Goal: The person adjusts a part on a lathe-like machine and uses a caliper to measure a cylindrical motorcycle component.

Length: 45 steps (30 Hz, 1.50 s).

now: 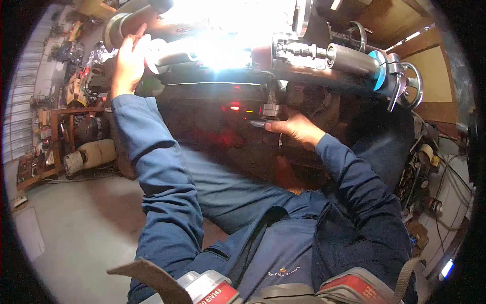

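Observation:
A metal machine like a lathe runs across the top of the view, its middle washed out by bright glare. My left hand (130, 62) is raised at its left end, against a pale round flange (154, 54) on a horizontal shaft. One finger points up beside a larger brown cylinder (147, 23); the other fingers are partly hidden and seem curled round the flange. Below the machine's bar, my right hand (296, 127) grips a short metal lever (259, 123), thumb on top. Just above the lever is a ringed metal collar (272, 110) on an upright post.
At the machine's right end are a grey cylinder (352, 60), a blue ring (377, 70) and a handwheel (412, 85). A tan cylinder (91, 157) lies by a rusty frame at left. Cables (445, 167) hang at right. A respirator (212, 288) shows at the lower edge.

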Available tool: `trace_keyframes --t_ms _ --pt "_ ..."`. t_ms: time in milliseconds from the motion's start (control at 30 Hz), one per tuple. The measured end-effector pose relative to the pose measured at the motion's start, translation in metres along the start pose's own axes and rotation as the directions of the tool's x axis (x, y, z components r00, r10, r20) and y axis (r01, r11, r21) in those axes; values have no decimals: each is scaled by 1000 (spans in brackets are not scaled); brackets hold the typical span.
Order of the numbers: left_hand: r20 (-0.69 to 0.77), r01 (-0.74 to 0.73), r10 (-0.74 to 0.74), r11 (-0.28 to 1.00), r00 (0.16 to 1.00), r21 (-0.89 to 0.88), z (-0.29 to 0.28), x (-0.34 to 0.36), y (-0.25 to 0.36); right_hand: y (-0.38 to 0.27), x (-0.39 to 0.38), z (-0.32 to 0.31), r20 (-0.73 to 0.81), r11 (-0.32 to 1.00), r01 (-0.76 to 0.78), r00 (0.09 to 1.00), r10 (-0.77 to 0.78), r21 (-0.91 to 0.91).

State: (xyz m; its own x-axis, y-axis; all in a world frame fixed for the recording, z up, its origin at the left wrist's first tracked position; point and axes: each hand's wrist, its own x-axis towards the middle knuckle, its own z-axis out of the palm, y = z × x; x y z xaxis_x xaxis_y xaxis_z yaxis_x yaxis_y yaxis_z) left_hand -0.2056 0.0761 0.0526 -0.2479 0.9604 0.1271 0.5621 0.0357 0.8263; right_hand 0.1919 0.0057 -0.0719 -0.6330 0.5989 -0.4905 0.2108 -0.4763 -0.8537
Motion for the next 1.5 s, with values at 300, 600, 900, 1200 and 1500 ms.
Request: trace_keyframes --t_ms 300,600,900,1200,1500 --pt "-4 1 -1 998 1000 70 3 -4 13 -6 0 2 -2 999 -26 1000 26 19" --pt "15 69 -68 994 998 -87 7 0 2 -48 -27 -15 -151 715 -268 963 225 -646" --pt "-215 -80 138 962 967 260 6 -9 10 -150 -157 -124 -554 595 241 220 -803 -766" --pt "-245 -81 232 860 941 504 24 -6 28 -44 -159 -204 -649 725 -46 488 -584 -687" --pt "-284 -62 297 782 912 620 28 2 19 -17 -154 -209 -410 464 -35 531 -742 -885"
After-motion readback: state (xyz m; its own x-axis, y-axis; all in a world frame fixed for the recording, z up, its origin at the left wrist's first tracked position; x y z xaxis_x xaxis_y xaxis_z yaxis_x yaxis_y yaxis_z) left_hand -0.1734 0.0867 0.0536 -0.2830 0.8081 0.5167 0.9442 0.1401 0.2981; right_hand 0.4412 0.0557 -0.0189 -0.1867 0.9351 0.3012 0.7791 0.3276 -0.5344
